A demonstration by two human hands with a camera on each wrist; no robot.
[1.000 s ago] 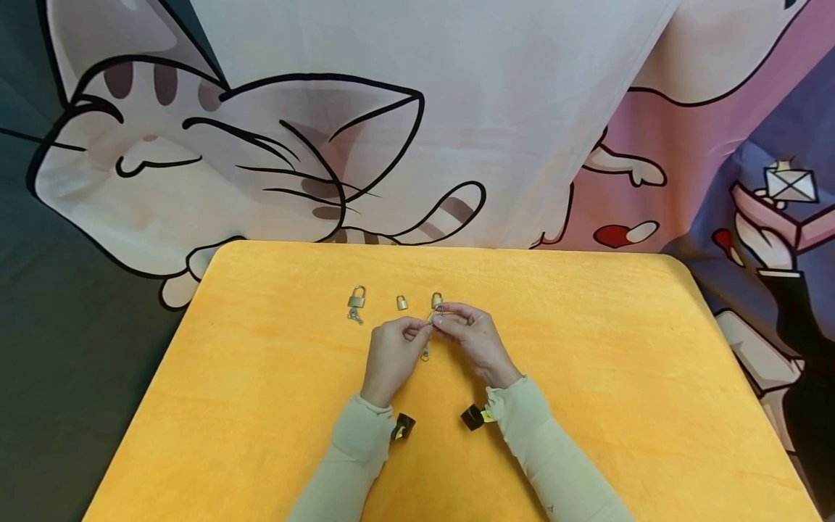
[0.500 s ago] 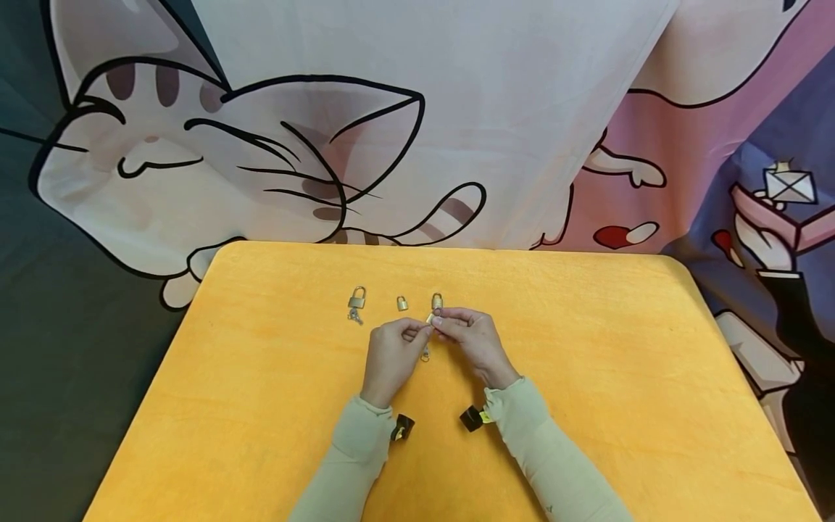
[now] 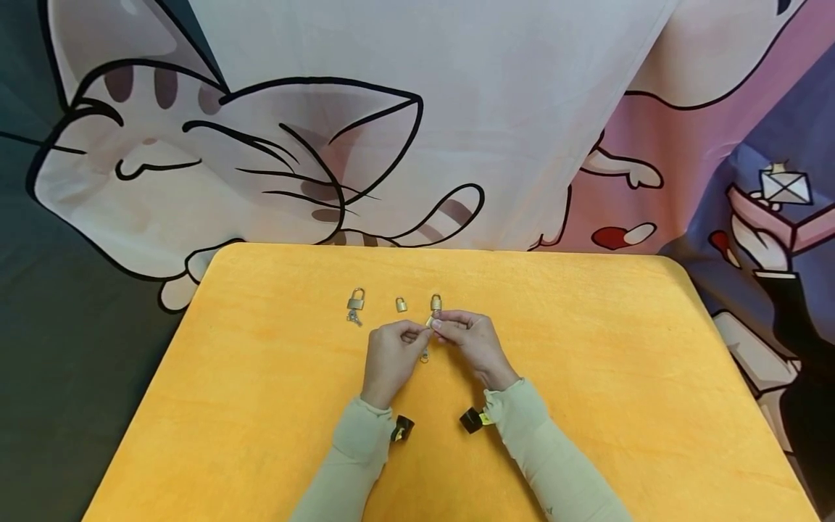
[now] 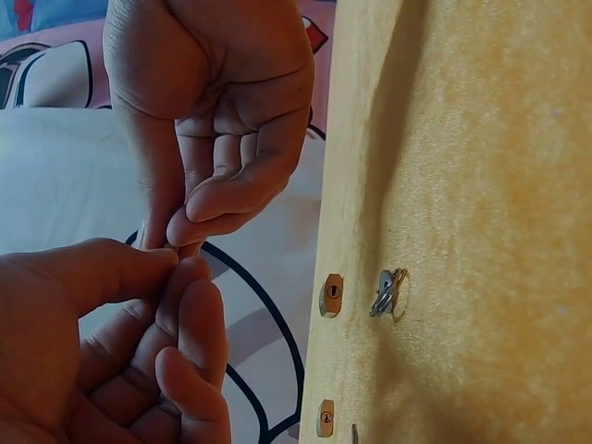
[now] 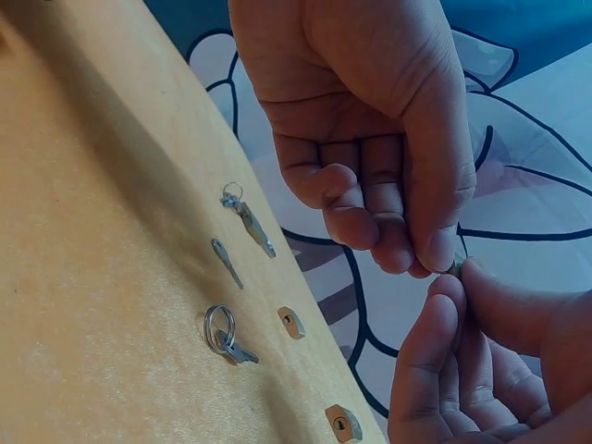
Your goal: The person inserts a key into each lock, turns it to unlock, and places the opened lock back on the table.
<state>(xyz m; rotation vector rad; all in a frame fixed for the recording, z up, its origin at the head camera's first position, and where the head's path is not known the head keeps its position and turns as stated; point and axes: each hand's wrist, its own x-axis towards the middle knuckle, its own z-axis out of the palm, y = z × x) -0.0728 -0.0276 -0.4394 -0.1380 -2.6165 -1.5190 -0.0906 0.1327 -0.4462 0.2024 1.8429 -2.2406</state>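
Yellow table [image 3: 261, 406]: left hand [image 3: 393, 357] and right hand [image 3: 475, 346] both pinch a small, slanting brass piece [image 3: 428, 321]. One padlock [image 3: 436, 300] lies just beyond, right hand nearer.

L arm [image 3: 355, 449] & R arm [image 3: 551, 453] both sleeved, reaching fwd from btm of head view, angled in twd each other. L wrist [image 3: 378, 395] & R wrist [image 3: 504, 377] well apart; hands converge btwn them, palms turned in. L hand [image 3: 393, 359]: L thumb [image 4: 106, 273] extended, tip in a pinch w/ index; other L fingers [image 4: 201, 324] bent. R hand [image 3: 476, 348]: same grip, R thumb [image 5: 527, 310] out, other R fingers [image 5: 423, 347] curled. Tips v. close; can't tell if touching.
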